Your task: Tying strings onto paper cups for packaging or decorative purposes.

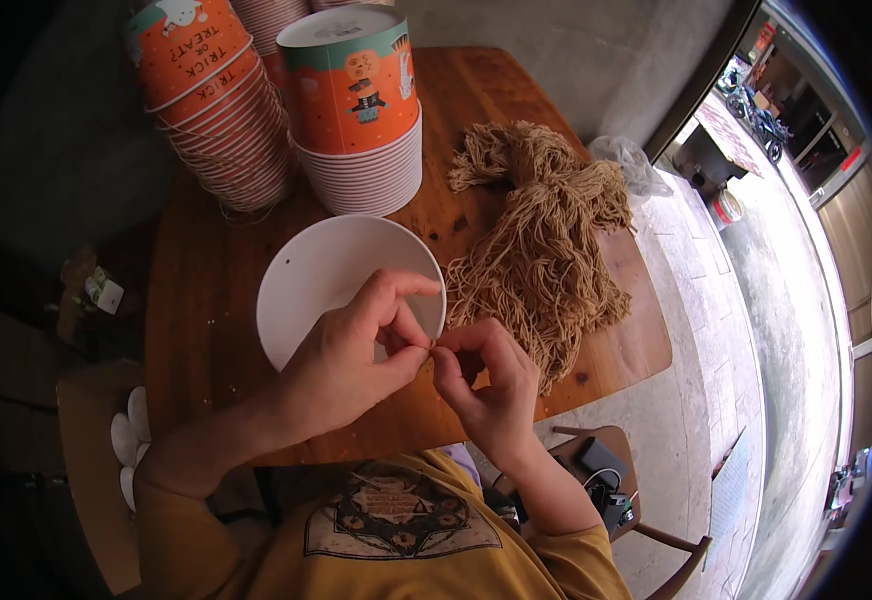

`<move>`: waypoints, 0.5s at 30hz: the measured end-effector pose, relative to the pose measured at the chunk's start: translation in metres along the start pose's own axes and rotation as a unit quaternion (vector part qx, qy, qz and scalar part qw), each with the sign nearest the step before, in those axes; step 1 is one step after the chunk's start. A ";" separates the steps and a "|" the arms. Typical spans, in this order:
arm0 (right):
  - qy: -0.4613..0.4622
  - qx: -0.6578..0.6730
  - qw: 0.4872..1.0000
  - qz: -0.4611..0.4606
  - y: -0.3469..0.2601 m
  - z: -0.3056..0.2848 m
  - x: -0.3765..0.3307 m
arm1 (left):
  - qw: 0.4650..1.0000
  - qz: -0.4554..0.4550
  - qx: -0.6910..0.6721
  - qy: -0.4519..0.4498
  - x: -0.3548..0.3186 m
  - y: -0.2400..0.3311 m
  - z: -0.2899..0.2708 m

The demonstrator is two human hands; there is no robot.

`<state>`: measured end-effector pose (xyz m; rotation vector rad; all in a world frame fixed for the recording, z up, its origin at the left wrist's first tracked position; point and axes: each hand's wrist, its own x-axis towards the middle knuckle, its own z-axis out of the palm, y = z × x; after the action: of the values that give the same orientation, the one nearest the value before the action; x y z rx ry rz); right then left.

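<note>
"Hands first: where are they?"

"Close together. The left hand (pixel 341 365) reaches across the white bucket (pixel 326 265), its thumb and a fingertip drawn into a pinch; the right hand (pixel 496 385) pinches likewise, tip to tip with it, at the bucket's right rim. Something thin may be caught there; I cannot tell."

"And the bucket?"

"On the wooden table (pixel 206 390), left of the middle, nearer the front edge than the back, its open mouth facing the wearer. A small dark hole shows at the left, near the rim."

"How would it handle?"

"Light and fairly stiff, I'd judge, like thin card that could dent if squeezed. The rim looks the best hold."

"What lies beyond?"

"Just right of it, a heap of tan cords (pixel 556 240) spreads along the right side, up toward the far edge: probably soft, limp, easily tangled, best taken singly by an end. Behind the bucket stands an upturned orange stack (pixel 351 100); by the far left corner leans a second stack (pixel 221 125). Off the left edge sits a cardboard box (pixel 86 420)."
</note>
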<state>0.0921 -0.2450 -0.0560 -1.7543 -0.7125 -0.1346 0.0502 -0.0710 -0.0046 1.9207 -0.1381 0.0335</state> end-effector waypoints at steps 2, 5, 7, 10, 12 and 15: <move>0.007 -0.003 1.000 -0.002 0.001 0.003 -0.001 | 1.000 -0.002 -0.013 -0.003 0.003 -0.004 -0.002; 0.016 0.028 0.999 0.017 0.006 0.008 -0.004 | 0.988 -0.082 -0.124 -0.037 0.007 -0.009 -0.008; 0.023 0.083 0.996 0.034 0.009 0.010 -0.006 | 0.969 -0.131 -0.200 -0.059 0.009 -0.009 -0.010; 0.026 0.114 0.992 0.044 0.014 0.012 -0.009 | 0.962 -0.156 -0.214 -0.064 0.011 -0.010 -0.012; 0.026 0.108 0.993 0.041 0.012 0.011 -0.008 | 0.961 -0.159 -0.218 -0.060 0.011 -0.009 -0.012; 0.033 0.076 0.997 0.004 0.007 0.007 -0.005 | 0.962 -0.156 -0.219 -0.057 0.011 -0.010 -0.012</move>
<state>0.0905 -0.2417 -0.0663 -1.5999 -0.6506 -0.1283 0.0628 -0.0570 -0.0088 1.4817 0.0780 -0.2968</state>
